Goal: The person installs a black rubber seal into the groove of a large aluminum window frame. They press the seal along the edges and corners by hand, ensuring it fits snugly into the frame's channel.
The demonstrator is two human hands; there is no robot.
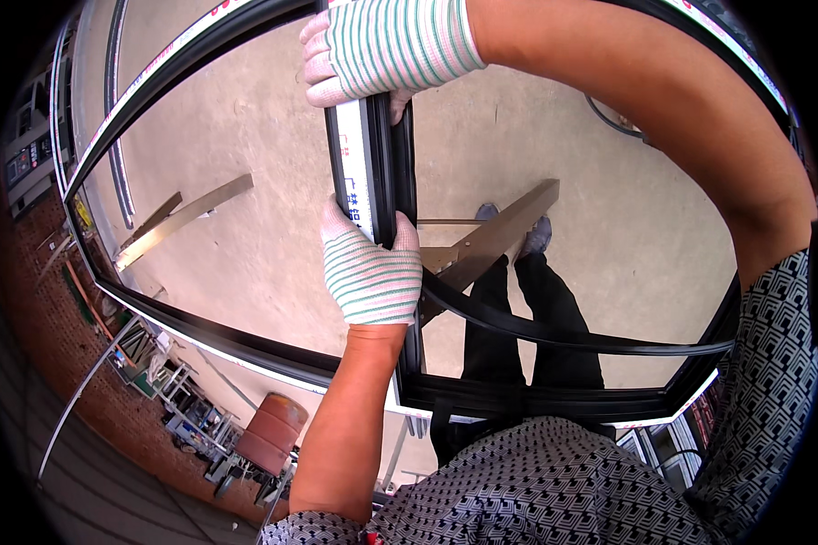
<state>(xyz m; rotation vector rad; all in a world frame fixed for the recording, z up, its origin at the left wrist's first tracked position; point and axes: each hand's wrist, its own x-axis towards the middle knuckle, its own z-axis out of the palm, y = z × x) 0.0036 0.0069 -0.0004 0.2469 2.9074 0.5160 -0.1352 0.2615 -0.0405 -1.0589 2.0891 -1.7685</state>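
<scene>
A large black window frame (218, 336) with white film along its edges lies before me, divided by a centre bar (354, 163) with printed white film. My left hand (373, 268), in a striped knit glove, wraps the near part of this bar, thumb on its right side and fingers on its left. Farther up, my right hand (373, 54), gloved alike, is closed over the bar's far part; its thumb shows at the right edge. A loose black rubber strip (554, 336) curves across the right opening from beside my left hand to the frame's right side.
Metal support beams (500, 236) stand under the frame, and another beam (186, 218) shows through the left opening. My legs and shoes are visible below. At left are a grey machine with a control panel (29, 163), a brown-seated chair (273, 425) and assorted equipment.
</scene>
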